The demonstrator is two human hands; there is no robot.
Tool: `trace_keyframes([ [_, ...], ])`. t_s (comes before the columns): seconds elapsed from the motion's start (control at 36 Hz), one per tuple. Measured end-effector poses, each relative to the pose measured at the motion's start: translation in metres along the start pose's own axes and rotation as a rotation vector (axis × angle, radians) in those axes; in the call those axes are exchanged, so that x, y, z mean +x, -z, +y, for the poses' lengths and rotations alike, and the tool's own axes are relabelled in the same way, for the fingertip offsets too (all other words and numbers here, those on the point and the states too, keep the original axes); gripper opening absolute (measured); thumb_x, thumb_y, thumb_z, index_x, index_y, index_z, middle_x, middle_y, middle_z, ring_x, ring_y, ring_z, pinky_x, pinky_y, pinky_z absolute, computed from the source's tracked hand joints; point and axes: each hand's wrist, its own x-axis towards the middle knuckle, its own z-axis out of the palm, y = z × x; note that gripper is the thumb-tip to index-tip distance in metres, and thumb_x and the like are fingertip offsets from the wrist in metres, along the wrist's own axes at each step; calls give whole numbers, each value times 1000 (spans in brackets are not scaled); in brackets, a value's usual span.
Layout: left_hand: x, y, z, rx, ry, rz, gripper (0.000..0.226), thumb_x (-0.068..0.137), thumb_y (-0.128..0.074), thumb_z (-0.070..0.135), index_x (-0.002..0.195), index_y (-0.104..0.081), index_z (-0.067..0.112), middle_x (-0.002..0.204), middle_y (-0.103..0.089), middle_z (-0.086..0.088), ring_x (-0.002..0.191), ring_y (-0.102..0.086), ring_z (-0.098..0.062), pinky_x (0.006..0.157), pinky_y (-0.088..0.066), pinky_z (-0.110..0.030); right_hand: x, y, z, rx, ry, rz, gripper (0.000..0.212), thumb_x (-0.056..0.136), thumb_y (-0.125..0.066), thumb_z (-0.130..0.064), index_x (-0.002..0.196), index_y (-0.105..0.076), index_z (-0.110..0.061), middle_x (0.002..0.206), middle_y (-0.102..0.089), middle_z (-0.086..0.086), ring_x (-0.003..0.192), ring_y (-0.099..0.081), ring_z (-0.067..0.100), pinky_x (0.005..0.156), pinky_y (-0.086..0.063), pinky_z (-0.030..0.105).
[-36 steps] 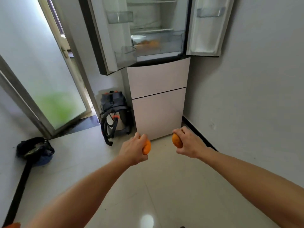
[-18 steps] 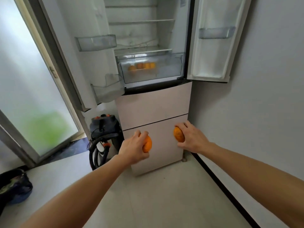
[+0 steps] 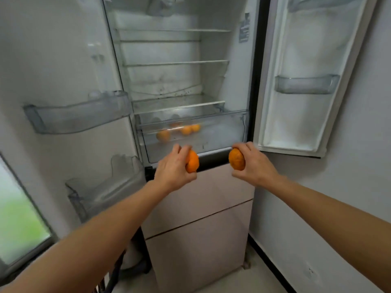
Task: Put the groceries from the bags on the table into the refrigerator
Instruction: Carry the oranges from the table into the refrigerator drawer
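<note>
A pale wall (image 3: 349,197) stands to the right of the open refrigerator (image 3: 198,199), whose two upper doors are swung wide on either side of the hands.

The left hand (image 3: 172,173) is closed round the left orange (image 3: 193,162), fingers over the top and thumb beneath. The right hand (image 3: 255,166) grips the right orange (image 3: 236,159) the same way, and the two fruits face each other across the gap between the hands. Just beyond and above both hands sits the clear crisper drawer (image 3: 224,132), with several loose oranges (image 3: 186,130) already inside it, up and ahead of the left hand.

Each fruit looks light, firm and round, with a dimpled peel that should give decent grip. A wrap round the middle seems right. They would likely roll once released, so setting them low in the drawer looks safer than dropping them.
</note>
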Motion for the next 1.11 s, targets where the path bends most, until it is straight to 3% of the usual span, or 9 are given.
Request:
trace_keyframes([
  [0.19, 121, 20, -16, -48, 53, 192, 80, 68, -78, 39, 137, -38, 27, 127, -44, -2, 107, -55, -31, 84, -48, -43, 130, 16, 20, 32, 72, 113, 79, 68, -83, -35, 135, -41, -29, 128, -47, 2, 106, -55, 25, 89, -48, 42],
  [0.36, 212, 18, -35, 1, 127, 253, 78, 66, -80, 37, 133, -42, 24, 125, -47, -6, 110, -54, -34, 86, -43, -40, 242, 14, 39, 16, 208, 82, 79, 68, -81, -40, 134, -39, -32, 128, -47, 4, 107, -54, 28, 90, -50, 43],
  [0.5, 266, -3, -59, 106, 159, 95, 80, 65, -79, 40, 133, -39, 28, 126, -46, -4, 112, -53, -33, 86, -42, -40, 322, -2, 53, -60, 292, -64, 76, 64, -79, -41, 130, -43, -31, 121, -52, 4, 103, -56, 28, 87, -49, 40],
  [0.67, 299, -26, -88, 304, 171, -178, 79, 65, -79, 48, 129, -37, 27, 121, -52, 0, 106, -55, -27, 77, -43, -36, 392, -46, 53, -331, 405, -420, 64, 63, -80, -48, 116, -50, -29, 109, -59, -1, 92, -55, 22, 69, -44, 33],
  [0.75, 310, -35, -101, 383, 194, -292, 66, 66, -78, 48, 114, -41, 23, 113, -56, -1, 94, -54, -23, 72, -41, -33, 410, -79, 50, -410, 429, -616, 57, 63, -79, -50, 109, -54, -28, 103, -60, -3, 88, -56, 20, 68, -45, 32],
  [0.83, 323, -44, -115, 433, 261, -432, 61, 63, -81, 48, 103, -42, 25, 109, -59, -2, 88, -53, -20, 69, -44, -34, 423, -110, 47, -439, 412, -770, 48, 68, -78, -49, 103, -58, -23, 101, -62, 0, 87, -60, 21, 75, -53, 35],
  [0.89, 332, -51, -122, 479, 289, -543, 61, 63, -82, 49, 107, -49, 22, 107, -62, -2, 91, -59, -22, 70, -47, -33, 430, -126, 45, -439, 368, -862, 58, 66, -80, -50, 111, -61, -19, 107, -65, 4, 91, -64, 24, 77, -57, 38],
  [1.03, 354, -75, -142, 491, 316, -722, 55, 62, -80, 51, 103, -60, 21, 103, -66, -4, 90, -63, -25, 79, -55, -37, 440, -153, 40, -408, 270, -998, 70, 64, -84, -48, 119, -57, -14, 113, -66, 11, 91, -69, 28, 68, -60, 36],
  [1.11, 364, -88, -151, 474, 320, -776, 47, 64, -80, 48, 97, -58, 22, 105, -66, -5, 92, -63, -25, 82, -55, -37, 440, -163, 41, -415, 269, -1030, 61, 66, -85, -46, 111, -57, -14, 98, -65, 8, 77, -69, 24, 60, -58, 32],
])
